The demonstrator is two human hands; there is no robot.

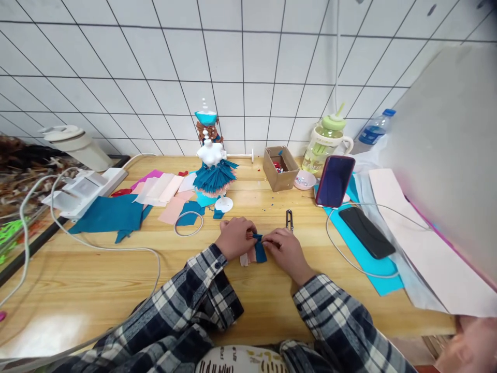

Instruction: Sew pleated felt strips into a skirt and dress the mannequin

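Pinching teal fabric piece [259,247] — both hands' fingers [248,234] grasping, cardboard box [280,168] holding red bits.

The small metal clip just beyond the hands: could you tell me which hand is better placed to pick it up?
Probably the right hand: the clip lies just beyond it, while the left hand sits farther over. Both hands pinch the blue fabric piece.

One view only: the camera sits on your head, looking forward and down across the wooden table [272,305] toward the tiled wall [248,62]. It is close above your left hand [235,237] and right hand [286,252], low and central in frame.
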